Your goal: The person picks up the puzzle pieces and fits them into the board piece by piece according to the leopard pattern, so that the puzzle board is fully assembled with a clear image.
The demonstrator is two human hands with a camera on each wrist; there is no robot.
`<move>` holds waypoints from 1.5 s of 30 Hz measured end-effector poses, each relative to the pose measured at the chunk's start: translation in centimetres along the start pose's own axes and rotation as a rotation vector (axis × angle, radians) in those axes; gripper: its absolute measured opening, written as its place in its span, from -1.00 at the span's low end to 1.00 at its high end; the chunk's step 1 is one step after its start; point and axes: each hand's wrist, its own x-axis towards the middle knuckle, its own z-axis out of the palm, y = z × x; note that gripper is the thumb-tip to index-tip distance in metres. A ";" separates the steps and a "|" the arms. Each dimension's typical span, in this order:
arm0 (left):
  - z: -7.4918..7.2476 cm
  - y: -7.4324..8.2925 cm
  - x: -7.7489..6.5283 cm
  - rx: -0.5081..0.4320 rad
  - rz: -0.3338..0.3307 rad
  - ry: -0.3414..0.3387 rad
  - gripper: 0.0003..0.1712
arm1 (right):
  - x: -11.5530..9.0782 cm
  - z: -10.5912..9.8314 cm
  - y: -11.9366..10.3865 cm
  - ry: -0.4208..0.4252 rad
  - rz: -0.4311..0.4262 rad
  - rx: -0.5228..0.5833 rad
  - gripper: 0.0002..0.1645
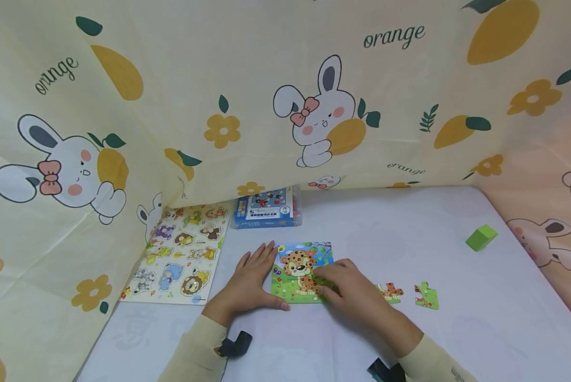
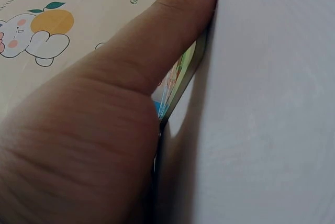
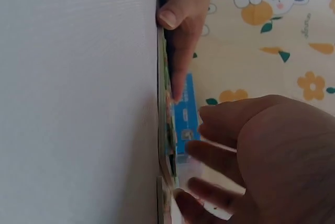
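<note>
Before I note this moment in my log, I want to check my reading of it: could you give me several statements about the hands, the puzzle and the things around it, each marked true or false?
1. The left hand is at the left side of the puzzle. True.
2. The green block lies on the animal picture sheet. False: it is on the table, well to the right of the sheet.
3. Loose puzzle pieces lie to the right of the puzzle. True.
4. The puzzle shows an elephant. False: it shows a spotted cub.
5. The blue box lies beyond the puzzle, seen from the person. True.
</note>
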 end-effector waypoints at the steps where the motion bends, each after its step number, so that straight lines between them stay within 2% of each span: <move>1: 0.0 0.0 0.0 0.002 -0.002 -0.002 0.71 | 0.0 0.0 -0.1 -0.010 -0.011 -0.023 -0.56; 5: -0.1 0.0 0.0 0.011 -0.005 -0.004 0.71 | 0.0 -0.1 -0.6 -0.084 -0.019 -0.104 -0.47; 9: -0.1 0.1 0.0 0.007 -0.004 -0.003 0.71 | -0.4 -0.3 -1.7 -0.144 0.014 -0.194 -0.41; 17: -0.5 0.3 -0.1 0.002 0.005 -0.001 0.70 | -0.9 -0.1 -4.0 -0.176 0.064 -0.335 -0.25; 22: -0.5 0.2 0.0 0.010 0.005 -0.002 0.70 | -0.7 0.7 -4.5 -0.182 0.110 -0.364 -0.15; 28: -0.3 0.2 0.0 0.014 0.002 0.002 0.69 | -0.4 1.3 -4.7 -0.191 0.136 -0.321 -0.09; 36: -0.1 0.1 0.1 0.004 0.002 0.010 0.70 | -0.7 0.7 -4.2 -0.186 0.138 -0.192 -0.10; 40: 0.0 0.0 0.1 0.001 0.006 0.009 0.70 | -0.9 0.1 -2.9 -0.163 0.111 -0.021 -0.14; 45: 0.1 0.1 0.0 -0.008 0.000 0.007 0.70 | -1.4 -1.0 -1.0 -0.080 0.115 0.228 -0.19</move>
